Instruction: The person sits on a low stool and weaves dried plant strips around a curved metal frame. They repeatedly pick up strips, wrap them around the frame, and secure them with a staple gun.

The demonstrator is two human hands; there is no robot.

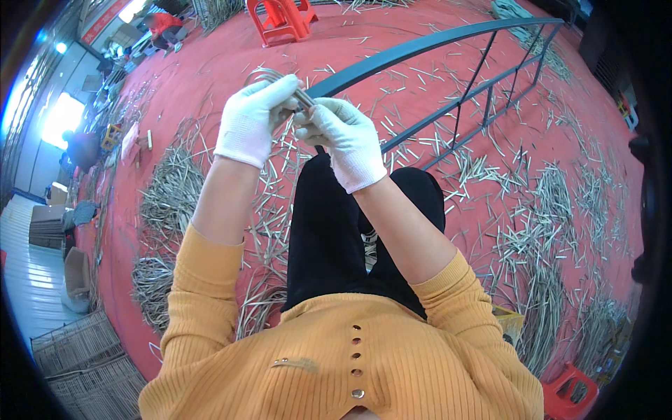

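- Strips (304,99), a small bunch in dull tan-brown, held between the two white-gloved hands, out past the knees and just short of the black frame in view.
- Left hand (257,115) closed around the bunch from 9 o'clock, thumb and fingers wrapped over it; right hand (343,136) pinching near the end from 4 o'clock, fingertips bent inward.
- Bent part of the bunch (264,71) looping out beyond the left hand at about 10 o'clock.
- Probably very light, springy along the length and quick to uncurl if let loose; likely smooth, perhaps a little slippery under cloth gloves. Cannot tell how brittle.
- Best held, by judgement, with one firm wrap around the whole bunch and a pinch close to the ends; a sharp kink at the bend perhaps liable to crack.
- Black metal frame (381,63) running off from behind the hands toward 2 o'clock.
- Farther out on the red floor (224,84): heap of strips (171,185) at 8 o'clock, longer heap (553,231) at 4 o'clock, red stool (280,21) near 12 o'clock.
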